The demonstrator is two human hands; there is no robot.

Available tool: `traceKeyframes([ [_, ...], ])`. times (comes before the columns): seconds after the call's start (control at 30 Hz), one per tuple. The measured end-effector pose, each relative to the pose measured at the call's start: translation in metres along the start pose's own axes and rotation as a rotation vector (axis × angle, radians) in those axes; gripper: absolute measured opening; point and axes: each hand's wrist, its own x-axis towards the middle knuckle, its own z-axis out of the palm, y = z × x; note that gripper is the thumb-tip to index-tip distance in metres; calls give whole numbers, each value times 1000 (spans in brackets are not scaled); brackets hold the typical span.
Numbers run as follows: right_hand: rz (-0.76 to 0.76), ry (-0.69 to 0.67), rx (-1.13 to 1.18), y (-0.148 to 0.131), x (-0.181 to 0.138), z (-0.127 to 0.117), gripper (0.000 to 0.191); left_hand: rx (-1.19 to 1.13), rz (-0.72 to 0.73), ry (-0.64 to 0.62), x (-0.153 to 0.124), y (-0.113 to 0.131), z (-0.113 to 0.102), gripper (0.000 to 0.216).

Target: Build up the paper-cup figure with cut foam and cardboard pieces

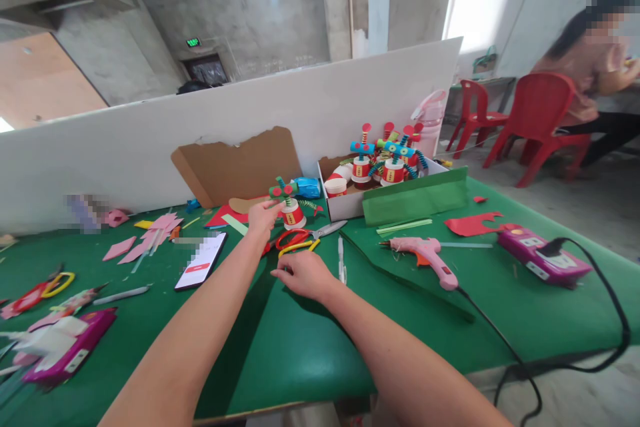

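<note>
- Cup figure (292, 212) is standing upright on the desk (300, 347), just outside the cardboard box (350, 208). The left hand (263, 217) is reaching to it, fingertips touching its green-and-red top piece.
- Left grip is looking loosely part-open; cannot tell if it is actually pinching the figure.
- Right hand (303, 275) is resting palm down on the desk, grip slack and holding nothing, fingers just beside the scissors (300, 239).
- Several like figures (383, 163) are already sitting in the box, so the batch is looking well along. This one is looking assembled but is not boxed yet.
- Glue gun (425, 253) is lying to the right, untouched.
</note>
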Motion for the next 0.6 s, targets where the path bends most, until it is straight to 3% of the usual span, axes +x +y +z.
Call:
traceKeyframes([
  [0.17, 13, 0, -5, -1, 0, 0, 21, -77, 29, 16, -5, 4, 0, 32],
  [0.33, -1, 4, 0, -1, 0, 0, 22, -214, 60, -59, -17, 24, -24, 33],
  [0.47, 21, 3, 15, -1, -1, 0, 23, -391, 104, -92, -24, 58, -47, 27],
  [0.6, 24, 16, 39, 2, -1, -1, 26, -515, 177, -85, -31, 109, -70, 19],
])
